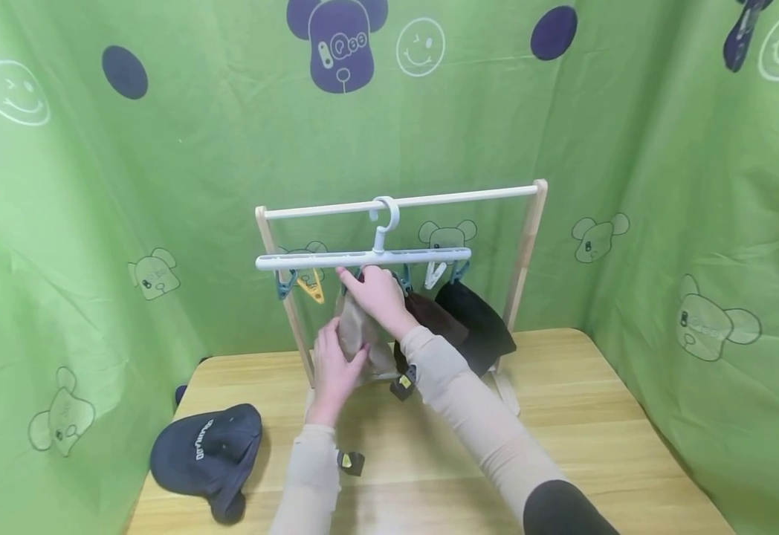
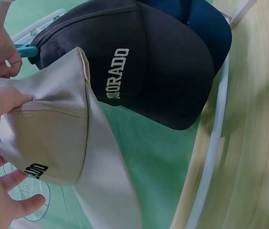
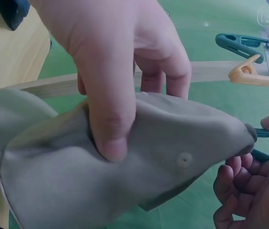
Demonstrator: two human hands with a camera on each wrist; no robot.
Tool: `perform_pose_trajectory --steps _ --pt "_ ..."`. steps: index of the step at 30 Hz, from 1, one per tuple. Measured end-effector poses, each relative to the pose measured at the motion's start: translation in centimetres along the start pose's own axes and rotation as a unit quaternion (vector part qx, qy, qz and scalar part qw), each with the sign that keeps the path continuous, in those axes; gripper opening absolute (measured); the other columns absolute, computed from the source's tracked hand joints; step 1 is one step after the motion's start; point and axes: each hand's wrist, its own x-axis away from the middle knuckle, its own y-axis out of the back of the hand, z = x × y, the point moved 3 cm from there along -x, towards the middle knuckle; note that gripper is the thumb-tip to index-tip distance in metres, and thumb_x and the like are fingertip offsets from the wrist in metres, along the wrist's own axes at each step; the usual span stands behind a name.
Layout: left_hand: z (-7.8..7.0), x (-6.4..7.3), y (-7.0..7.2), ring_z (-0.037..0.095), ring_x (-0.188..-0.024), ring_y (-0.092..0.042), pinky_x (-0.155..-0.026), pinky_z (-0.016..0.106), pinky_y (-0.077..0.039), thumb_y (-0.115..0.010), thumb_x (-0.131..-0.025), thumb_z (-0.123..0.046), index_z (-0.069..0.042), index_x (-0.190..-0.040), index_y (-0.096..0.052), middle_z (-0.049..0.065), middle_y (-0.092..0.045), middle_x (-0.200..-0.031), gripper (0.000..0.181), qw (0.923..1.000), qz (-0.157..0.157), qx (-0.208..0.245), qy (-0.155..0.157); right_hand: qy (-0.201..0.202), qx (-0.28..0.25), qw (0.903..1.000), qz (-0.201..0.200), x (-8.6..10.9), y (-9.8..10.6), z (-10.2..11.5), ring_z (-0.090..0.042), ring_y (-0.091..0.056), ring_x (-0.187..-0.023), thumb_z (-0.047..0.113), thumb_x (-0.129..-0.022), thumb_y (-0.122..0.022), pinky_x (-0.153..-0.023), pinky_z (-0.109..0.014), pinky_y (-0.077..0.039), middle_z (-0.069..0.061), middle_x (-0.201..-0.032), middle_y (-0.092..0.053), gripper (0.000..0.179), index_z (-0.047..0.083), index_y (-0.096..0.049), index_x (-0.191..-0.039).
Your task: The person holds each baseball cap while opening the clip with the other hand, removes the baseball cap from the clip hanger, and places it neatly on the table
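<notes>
A beige cap (image 1: 357, 331) with dark lettering hangs below the white clip hanger (image 1: 322, 261). My left hand (image 1: 336, 365) grips its crown, the thumb (image 3: 113, 143) pressing one side and the fingers behind. Up at the hanger bar, my right hand (image 1: 381, 299) pinches a teal clip (image 3: 264, 133) at the cap's gathered back end. Beside it, a black cap (image 2: 172, 71) with white lettering hangs from another teal clip (image 2: 27, 50). Behind that shows a dark blue cap (image 2: 215, 28).
The hanger hooks over the white rail (image 1: 463, 197) of a wooden-legged rack (image 1: 526, 253). A teal clip (image 1: 285, 284) and a yellow clip (image 1: 311, 286) hang at left, a white clip (image 1: 434, 275) at right. A navy cap (image 1: 205, 453) lies on the wooden table (image 1: 597, 461).
</notes>
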Motion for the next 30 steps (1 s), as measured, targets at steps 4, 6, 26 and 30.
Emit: perform_pose_trajectory --steps 4,6,26,30 --pt "-0.09 0.01 0.24 0.038 -0.121 -0.050 -0.104 0.052 -0.044 -0.075 -0.078 -0.015 0.001 -0.134 -0.045 0.021 -0.053 -0.132 0.067 1.0000 -0.004 0.002 0.000 -0.013 0.021 0.9996 0.013 -0.23 -0.05 -0.18 -0.025 -0.058 -0.065 0.067 -0.091 -0.043 -0.053 -0.034 -0.043 -0.009 -0.072 -0.061 0.056 0.014 -0.056 -0.075" --pt "-0.19 0.06 0.39 0.038 -0.119 -0.051 -0.104 0.052 -0.045 -0.073 -0.077 -0.012 0.002 -0.133 -0.046 0.022 -0.054 -0.130 0.064 1.0000 -0.006 -0.001 0.000 -0.021 0.025 0.9992 0.023 -0.28 -0.07 -0.31 -0.025 -0.058 -0.065 0.066 -0.091 -0.042 -0.053 -0.034 -0.043 -0.009 -0.072 -0.060 0.055 0.015 -0.055 -0.074" --pt "-0.77 0.41 0.80 0.037 -0.110 -0.057 -0.097 0.052 -0.051 -0.059 -0.090 -0.004 0.001 -0.123 -0.053 0.022 -0.060 -0.118 0.034 0.9964 -0.075 0.035 0.018 -0.031 0.014 0.9989 0.031 -0.10 0.05 -0.55 -0.021 -0.051 -0.058 0.058 -0.091 -0.045 -0.047 -0.031 -0.037 -0.004 -0.062 -0.049 0.048 0.017 -0.046 -0.067" --pt "-0.90 0.41 0.86 0.036 -0.109 -0.057 -0.097 0.050 -0.051 -0.057 -0.092 -0.003 0.002 -0.122 -0.054 0.021 -0.061 -0.118 0.030 0.9954 -0.091 0.031 0.007 -0.034 0.010 0.9986 0.038 -0.06 0.07 -0.61 -0.020 -0.050 -0.057 0.060 -0.090 -0.044 -0.048 -0.030 -0.037 -0.003 -0.062 -0.048 0.049 0.015 -0.048 -0.070"
